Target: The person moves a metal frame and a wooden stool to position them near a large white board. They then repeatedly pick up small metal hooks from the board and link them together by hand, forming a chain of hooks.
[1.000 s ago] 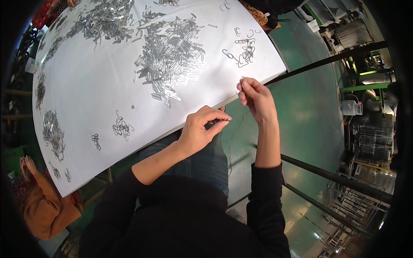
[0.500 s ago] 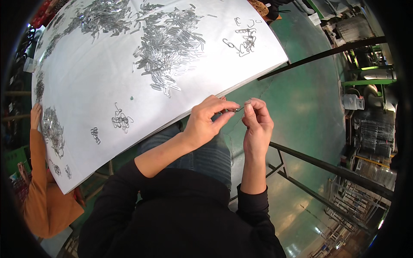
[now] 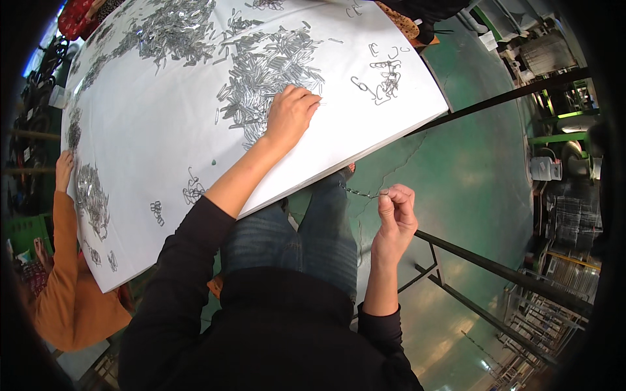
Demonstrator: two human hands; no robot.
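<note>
My right hand (image 3: 395, 218) is held over the floor beyond the table's near edge, thumb and fingers pinched on a short dark metal chain (image 3: 360, 193). The chain trails from the fingertips to the left, over my knee. On the white table my left hand (image 3: 290, 119) rests at the right side of a large pile of silvery elongated wire links (image 3: 251, 88). Its fingers are curled together. Whatever lies between them is too small or hidden to make out.
Bent wire hooks lie in a cluster (image 3: 386, 83) at the table's right, with more hooks (image 3: 193, 188) near the front edge. Another link pile (image 3: 173, 32) is farther back. A co-worker's orange sleeve (image 3: 62, 260) reaches in at left. Dark metal rails (image 3: 502, 257) stand right of me.
My left hand has left my right hand and reached forward to the link pile. The right hand has dropped slightly, and the chain now shows stretched out from it. The view has shifted a little.
</note>
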